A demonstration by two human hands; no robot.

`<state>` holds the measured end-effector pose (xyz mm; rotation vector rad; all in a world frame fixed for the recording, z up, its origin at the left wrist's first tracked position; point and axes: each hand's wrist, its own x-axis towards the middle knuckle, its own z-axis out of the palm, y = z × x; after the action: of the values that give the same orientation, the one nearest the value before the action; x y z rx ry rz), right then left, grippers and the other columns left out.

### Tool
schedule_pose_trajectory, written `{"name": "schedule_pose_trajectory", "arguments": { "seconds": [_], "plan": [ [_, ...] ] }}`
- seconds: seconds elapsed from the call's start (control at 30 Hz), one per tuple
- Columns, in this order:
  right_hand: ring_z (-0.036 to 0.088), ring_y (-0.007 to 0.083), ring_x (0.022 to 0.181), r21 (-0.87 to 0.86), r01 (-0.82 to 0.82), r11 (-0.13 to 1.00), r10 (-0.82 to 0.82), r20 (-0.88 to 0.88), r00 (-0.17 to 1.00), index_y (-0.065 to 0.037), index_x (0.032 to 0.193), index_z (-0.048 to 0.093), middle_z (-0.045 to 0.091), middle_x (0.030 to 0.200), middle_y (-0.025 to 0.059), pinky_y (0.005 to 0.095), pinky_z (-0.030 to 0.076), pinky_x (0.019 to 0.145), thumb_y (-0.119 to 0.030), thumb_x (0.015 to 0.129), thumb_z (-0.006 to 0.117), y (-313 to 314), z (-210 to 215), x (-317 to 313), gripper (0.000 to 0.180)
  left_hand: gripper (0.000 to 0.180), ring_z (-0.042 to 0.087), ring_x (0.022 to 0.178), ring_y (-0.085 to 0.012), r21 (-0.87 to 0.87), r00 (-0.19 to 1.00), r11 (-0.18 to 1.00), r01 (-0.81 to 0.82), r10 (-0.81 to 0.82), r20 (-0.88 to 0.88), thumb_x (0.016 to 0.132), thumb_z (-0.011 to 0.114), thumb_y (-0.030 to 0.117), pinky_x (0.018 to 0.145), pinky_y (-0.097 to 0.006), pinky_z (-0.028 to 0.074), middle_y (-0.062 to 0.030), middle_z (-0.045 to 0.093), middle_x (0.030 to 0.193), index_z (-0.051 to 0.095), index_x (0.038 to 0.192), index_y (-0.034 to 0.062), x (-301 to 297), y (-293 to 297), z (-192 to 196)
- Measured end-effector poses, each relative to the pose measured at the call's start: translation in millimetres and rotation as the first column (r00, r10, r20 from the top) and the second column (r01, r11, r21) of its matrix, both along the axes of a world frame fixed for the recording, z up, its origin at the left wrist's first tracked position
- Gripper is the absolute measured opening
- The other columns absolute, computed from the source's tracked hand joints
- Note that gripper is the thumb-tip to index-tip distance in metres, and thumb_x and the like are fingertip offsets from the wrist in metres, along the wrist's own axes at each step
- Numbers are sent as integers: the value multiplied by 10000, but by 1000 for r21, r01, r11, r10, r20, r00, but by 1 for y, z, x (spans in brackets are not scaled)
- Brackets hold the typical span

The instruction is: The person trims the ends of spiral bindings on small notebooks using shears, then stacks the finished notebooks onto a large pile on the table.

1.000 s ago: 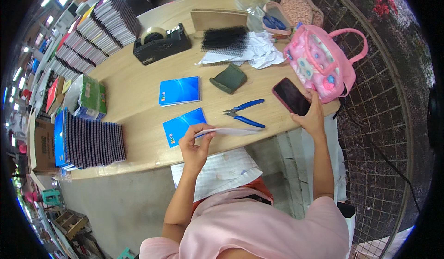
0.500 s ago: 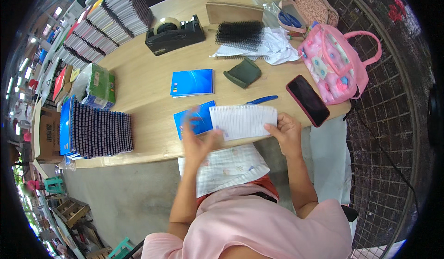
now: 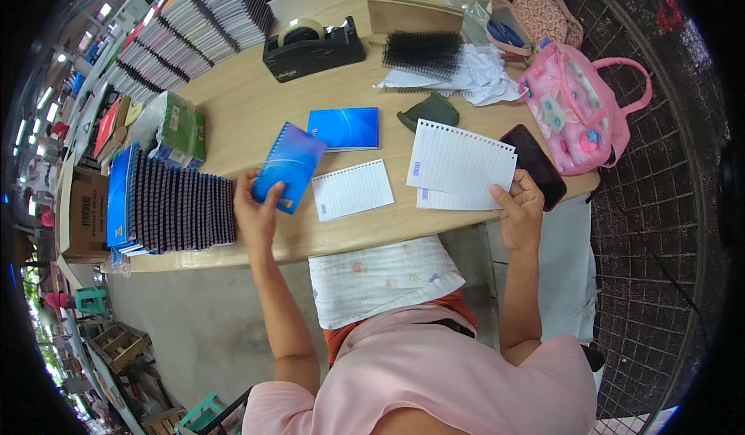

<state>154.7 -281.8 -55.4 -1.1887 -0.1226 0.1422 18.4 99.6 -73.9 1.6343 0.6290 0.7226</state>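
My left hand point(image 3: 258, 204) pinches a blue notebook cover point(image 3: 290, 165) with punched holes along its edge, held tilted above the table. Between my hands lies a pad of lined white pages point(image 3: 355, 190), also punched along the top. My right hand point(image 3: 521, 211) grips lined sheets point(image 3: 459, 154) fanned slightly apart, thumb on top. Just behind the pad rests a blue notebook point(image 3: 344, 127). A dark green folded piece point(image 3: 431, 112) is partly covered by the sheets, and a phone point(image 3: 538, 167) lies partly behind my right hand.
At left stands a stack of blue notebooks with dark spiral bindings point(image 3: 182, 210), beside a green pack point(image 3: 181, 132). Farther back are a black tape dispenser point(image 3: 314, 48), black wire spirals point(image 3: 423, 53) on crumpled paper, and tall notebook stacks point(image 3: 182, 27). A pink bag point(image 3: 578, 113) sits right.
My left hand has lifted the blue cover off the pages and carried it left. My right hand has moved right with its sheets, now fanned. The blue tool near the sheets no longer shows.
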Motion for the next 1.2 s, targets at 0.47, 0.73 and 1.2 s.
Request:
{"name": "schedule_pose_trajectory", "arguments": {
  "seconds": [0.47,0.73,1.2],
  "plan": [
    [572,404,1051,-872,104,479,327,288,900,55,1053,570,574,997,234,470,503,857,-195,775,787,153,-32,-38,432,492,573,1012,-310,625,936,745,234,1,-352,784,808,189,848,-418,491,-143,598,1177,665,1237,62,-14,-60,-11],
    [651,333,883,-910,170,377,325,303,896,45,1131,594,659,888,179,426,524,832,-228,751,811,162,-34,-15,515,495,562,1097,-327,638,925,741,212,58,-376,762,823,209,892,-421,479,-140,595,1201,688,1205,32,-27,-69,-20],
    [621,129,1011,-270,-190,944,263,267,927,28,1153,567,657,1083,94,269,491,895,82,882,647,130,-44,-33,288,878,541,1166,-250,261,921,921,290,-342,186,870,666,-25,1023,-366,417,-170,543,1300,154,1573,99,5,-76,-16]
  ]
}}
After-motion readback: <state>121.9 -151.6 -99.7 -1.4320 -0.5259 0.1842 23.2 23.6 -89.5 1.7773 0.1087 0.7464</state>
